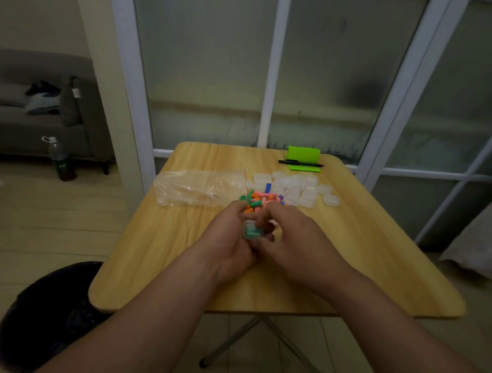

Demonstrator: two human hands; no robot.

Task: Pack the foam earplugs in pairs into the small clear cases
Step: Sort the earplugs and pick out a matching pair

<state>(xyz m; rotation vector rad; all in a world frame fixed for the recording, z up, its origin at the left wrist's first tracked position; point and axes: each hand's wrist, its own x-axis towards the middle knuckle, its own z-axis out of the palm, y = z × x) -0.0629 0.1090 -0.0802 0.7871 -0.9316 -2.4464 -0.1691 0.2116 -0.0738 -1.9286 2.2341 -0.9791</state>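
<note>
A small clear case (251, 231) with teal foam showing through its wall sits between the 2 hands, over the middle of the wooden table (163, 261). The left hand (227, 242) curls its fingers round the case from the left. The right hand (295, 240) pinches it from the right, thumb below and fingertips on top. The fingers cover much of the case, so I cannot tell whether its lid is closed. Just beyond the knuckles lies the pile of loose earplugs (260, 199), with orange, pink, green, blue and purple pieces mixed together. Touching the pile on its right is a cluster of empty clear cases (302, 190), spread flat on the tabletop. On the pile's left lies a crumpled clear plastic bag (194, 188), its open end toward the earplugs. Near the far right corner stands a bright green holder (303, 156), and a black pen (300, 163) lies across its front lip. Behind the table are frosted glass panels in white frames (271, 73). On the floor to the far left, a dark bottle (60, 160) with a white cap stands beside a grey sofa (19, 130). A black bin bag (48, 313) sits close by the table's near left corner.
</note>
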